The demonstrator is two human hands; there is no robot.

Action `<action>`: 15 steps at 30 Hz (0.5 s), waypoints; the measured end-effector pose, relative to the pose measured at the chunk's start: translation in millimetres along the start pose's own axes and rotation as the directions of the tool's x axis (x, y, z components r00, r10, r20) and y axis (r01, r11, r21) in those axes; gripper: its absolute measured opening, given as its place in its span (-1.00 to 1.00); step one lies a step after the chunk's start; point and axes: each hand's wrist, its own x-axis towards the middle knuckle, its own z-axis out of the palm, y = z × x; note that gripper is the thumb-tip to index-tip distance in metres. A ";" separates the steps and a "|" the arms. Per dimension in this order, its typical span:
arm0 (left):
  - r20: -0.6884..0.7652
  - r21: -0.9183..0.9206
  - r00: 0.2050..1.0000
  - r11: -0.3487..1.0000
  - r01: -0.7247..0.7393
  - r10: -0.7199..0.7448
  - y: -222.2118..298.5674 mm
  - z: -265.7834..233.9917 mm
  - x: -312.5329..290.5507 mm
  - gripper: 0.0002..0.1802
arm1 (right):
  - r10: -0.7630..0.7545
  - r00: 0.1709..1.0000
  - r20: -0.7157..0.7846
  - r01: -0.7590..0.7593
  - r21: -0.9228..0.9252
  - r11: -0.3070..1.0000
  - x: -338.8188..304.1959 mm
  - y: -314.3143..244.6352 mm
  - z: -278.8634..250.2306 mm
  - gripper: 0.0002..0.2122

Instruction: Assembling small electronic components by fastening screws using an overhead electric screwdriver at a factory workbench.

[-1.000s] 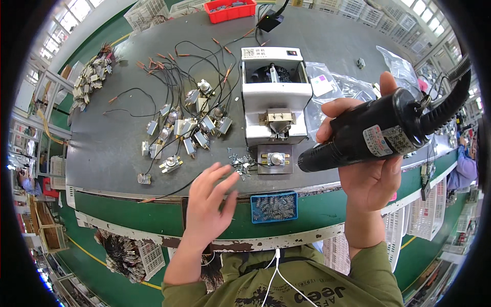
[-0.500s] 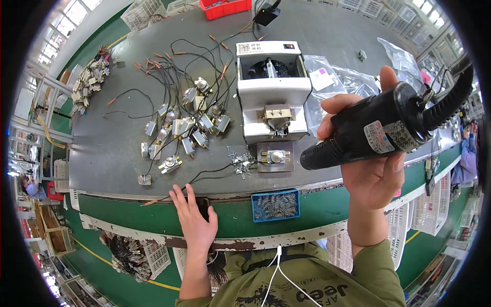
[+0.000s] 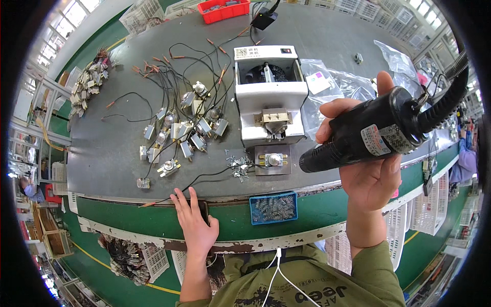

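My right hand (image 3: 371, 181) is closed around a black electric screwdriver (image 3: 340, 146), held above the bench with its tapered end toward the left. My left hand (image 3: 197, 225) rests with fingers stretched at the bench's near edge, partly over a dark flat object (image 3: 204, 209), perhaps a phone. Left of the screwdriver's end, a thermostat-like part (image 3: 274, 159) with a round metal top and brass terminals sits on a metal plate (image 3: 286, 168). From it a black wire (image 3: 204, 175) runs left toward my left fingertips. Small loose screws (image 3: 239, 167) lie beside the plate.
Behind the plate stands a white machine (image 3: 271, 93). Several wired thermostat-like parts (image 3: 185, 132) lie to the left. A blue tray (image 3: 251, 211) of small metal pieces sits near me. Plastic bags (image 3: 353, 84) lie right; a red bin (image 3: 225, 14) stands at the back.
The whole view has shifted slightly. Both hands keep their poses, and the screwdriver stays in my right hand at nearly the same spot.
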 end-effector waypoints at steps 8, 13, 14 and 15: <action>0.014 -0.035 0.999 0.999 0.039 -0.039 2.0 -1.7 0.3 0.05 | -0.007 1.000 0.009 0.007 0.017 1.000 0.7 1.6 -1.4 -0.10; 0.015 -0.022 1.000 1.000 0.017 -0.017 1.5 -1.3 0.1 0.04 | 0.002 1.000 0.011 -0.003 0.004 1.000 0.0 -1.0 -2.0 -0.10; 0.017 -0.033 1.000 0.999 0.022 -0.022 2.1 -1.5 0.7 0.04 | -0.002 1.000 0.008 0.002 0.007 1.000 0.1 -1.6 -1.5 -0.10; 0.016 -0.031 1.000 0.999 0.024 -0.024 1.5 -1.5 0.0 0.04 | -0.004 1.000 0.008 0.004 0.015 1.000 -0.2 -0.6 -0.7 -0.10</action>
